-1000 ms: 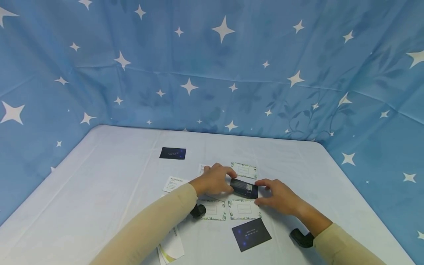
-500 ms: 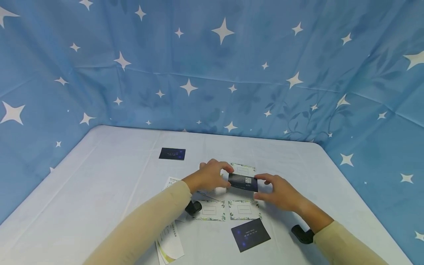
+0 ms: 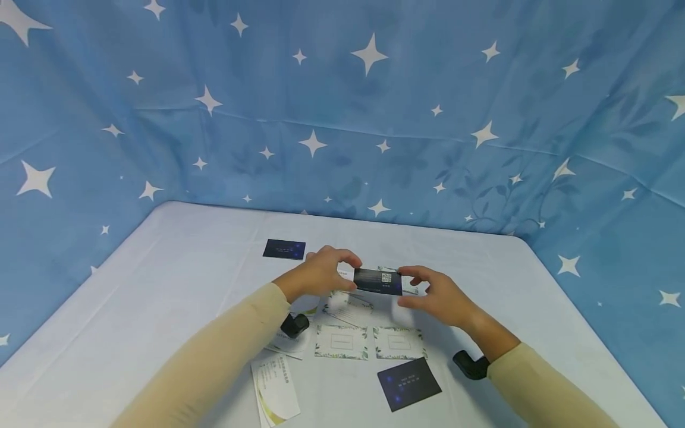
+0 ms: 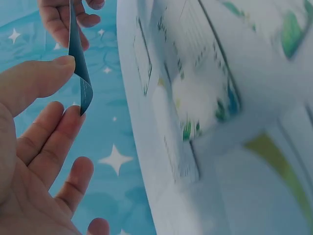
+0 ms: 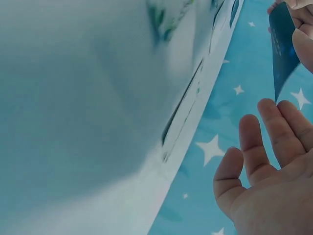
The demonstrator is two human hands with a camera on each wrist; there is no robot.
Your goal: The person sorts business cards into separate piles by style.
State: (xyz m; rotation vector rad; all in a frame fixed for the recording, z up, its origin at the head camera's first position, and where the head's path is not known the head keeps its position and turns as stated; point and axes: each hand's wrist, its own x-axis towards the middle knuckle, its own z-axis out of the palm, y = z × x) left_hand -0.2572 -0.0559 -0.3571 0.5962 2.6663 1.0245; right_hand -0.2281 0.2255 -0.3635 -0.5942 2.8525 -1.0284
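Held card: a dark card [image 3: 377, 281] with a small white code square is held above the bench [image 3: 160, 285], lifted clear of the cards lying under it, and is spanned between the two hands.
Left hand: the left hand [image 3: 320, 277] is closed on the card's near end, pinched between thumb and forefinger; in the left wrist view the card [image 4: 79, 73] is seen edge-on, bowed slightly, with the thumb on one face and fingers on the other.
Right hand: the right hand [image 3: 434, 295] is set at the card's far end, thumb and forefinger curled to its edge; in the right wrist view the card [image 5: 282, 45] is gripped at the top, the lower fingers left spread and free.
Change: a second ago the card was low, just over the bench between the hands; it has since been raised and carried away from the body, both hands going with it. A lift already made, not a set-down, is what this suggests.
Below the hands: two leaf-bordered white cards [image 3: 341, 343] are laid side by side, with a dark card [image 3: 409, 384] nearer the body.
Beyond the left hand: another dark card [image 3: 284, 249] lies apart.
Near the left sleeve: a white card with a green curve [image 3: 275, 395] lies.
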